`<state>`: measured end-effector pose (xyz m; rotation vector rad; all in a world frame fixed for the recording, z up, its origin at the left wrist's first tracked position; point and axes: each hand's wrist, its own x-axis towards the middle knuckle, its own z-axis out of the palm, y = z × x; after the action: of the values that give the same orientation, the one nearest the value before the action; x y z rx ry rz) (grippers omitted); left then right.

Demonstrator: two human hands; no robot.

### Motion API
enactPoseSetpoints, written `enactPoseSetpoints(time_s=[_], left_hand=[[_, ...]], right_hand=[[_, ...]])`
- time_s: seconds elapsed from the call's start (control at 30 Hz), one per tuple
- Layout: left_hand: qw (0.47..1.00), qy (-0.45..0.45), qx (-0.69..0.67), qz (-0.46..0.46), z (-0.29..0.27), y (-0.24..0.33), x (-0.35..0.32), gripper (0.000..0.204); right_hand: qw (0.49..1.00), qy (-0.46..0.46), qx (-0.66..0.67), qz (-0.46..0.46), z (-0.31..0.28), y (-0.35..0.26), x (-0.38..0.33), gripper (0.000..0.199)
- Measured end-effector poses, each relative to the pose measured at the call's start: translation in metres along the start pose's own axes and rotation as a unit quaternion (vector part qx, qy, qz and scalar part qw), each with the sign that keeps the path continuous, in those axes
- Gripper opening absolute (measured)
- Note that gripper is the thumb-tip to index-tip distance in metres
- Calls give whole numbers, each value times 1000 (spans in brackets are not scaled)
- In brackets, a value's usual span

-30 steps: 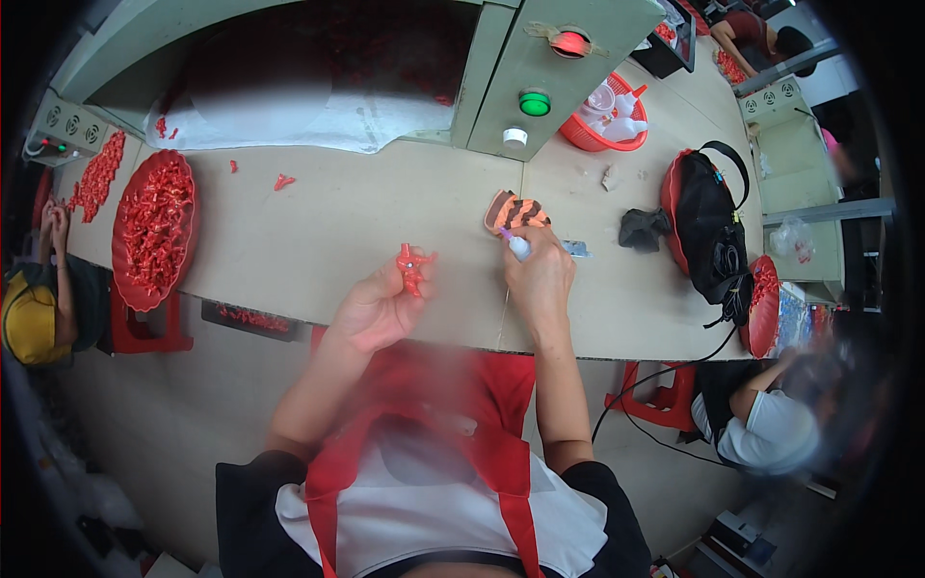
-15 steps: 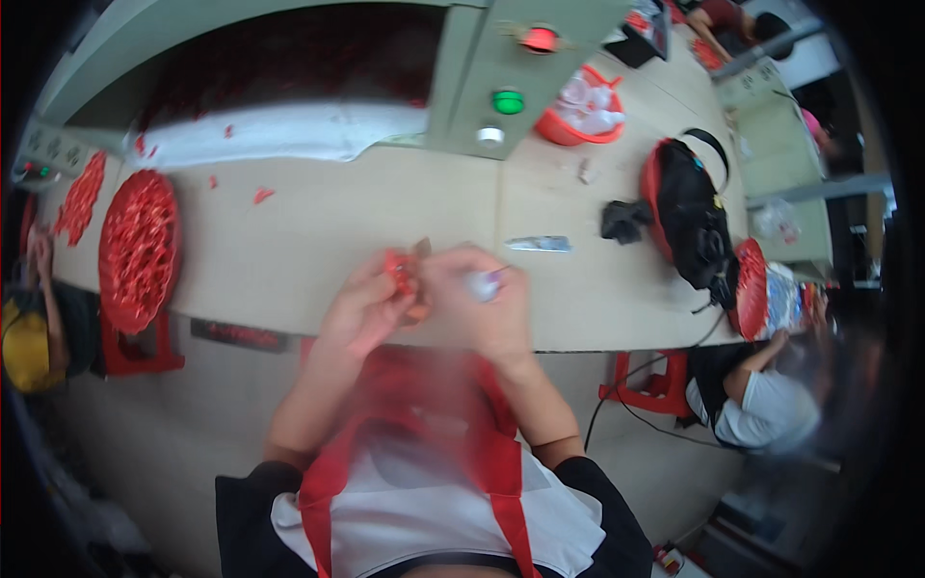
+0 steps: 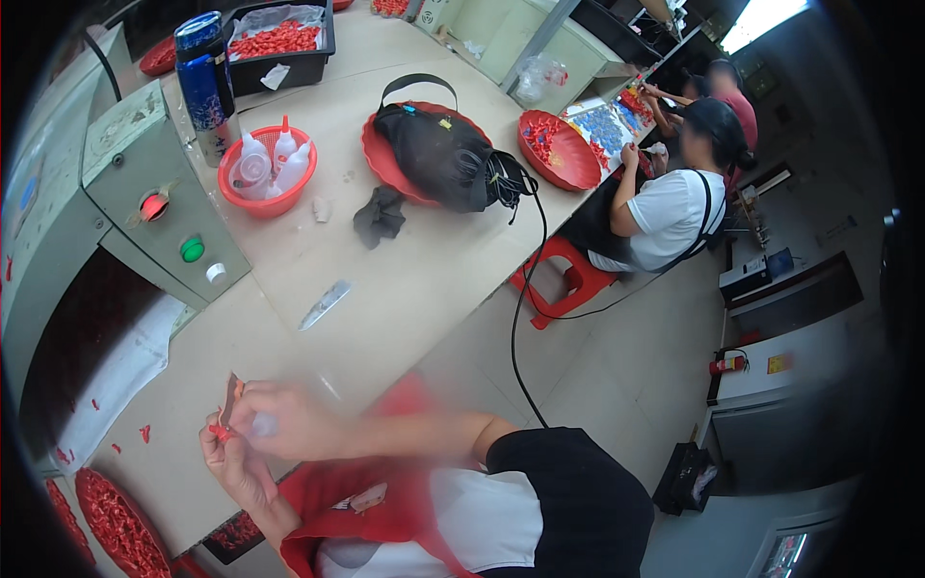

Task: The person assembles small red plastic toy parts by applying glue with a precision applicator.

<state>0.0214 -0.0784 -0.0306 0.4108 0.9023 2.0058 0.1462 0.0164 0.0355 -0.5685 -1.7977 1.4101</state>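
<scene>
Change: the view has swung to the right since half a second ago, so the worktable now runs off to the upper right; both hands stay together on the small red piece.
Left hand [image 3: 231,462]: fingers curled, pinching the small red piece [image 3: 229,403] from below.
Right hand [image 3: 279,424]: closed on the same piece; blur hides the grip.
Worktable [image 3: 405,289]: beige, bearing a knife blade [image 3: 325,304], a red basket of squeeze bottles [image 3: 267,170] and a black bag [image 3: 438,154] on a red tray.
Machine [image 3: 145,193]: grey box with red and green buttons.
Room: pale tiled floor [image 3: 626,366], a red stool [image 3: 564,279], seated co-workers [image 3: 674,207] at the table's far end.
</scene>
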Motion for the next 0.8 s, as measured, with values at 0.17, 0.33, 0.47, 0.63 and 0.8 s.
enactPoseSetpoints(time_s=[0.17, 0.33, 0.47, 0.63, 0.8], left_hand=[[999, 11, 44, 28, 0, 10, 3, 30], [984, 84, 140, 67, 9, 28, -9, 27], [977, 97, 173, 75, 48, 29, -5, 27], [980, 84, 160, 80, 54, 43, -11, 28], [974, 75, 190, 96, 46, 48, -20, 28]], right_hand=[[991, -17, -37, 124, -27, 6, 22, 17], [977, 19, -213, 16, -57, 17, 34, 44], [997, -41, -58, 5, -61, -12, 17, 38], [984, -72, -100, -124, -47, -38, 7, 28], [945, -95, -143, -280, -29, -42, 9, 25]])
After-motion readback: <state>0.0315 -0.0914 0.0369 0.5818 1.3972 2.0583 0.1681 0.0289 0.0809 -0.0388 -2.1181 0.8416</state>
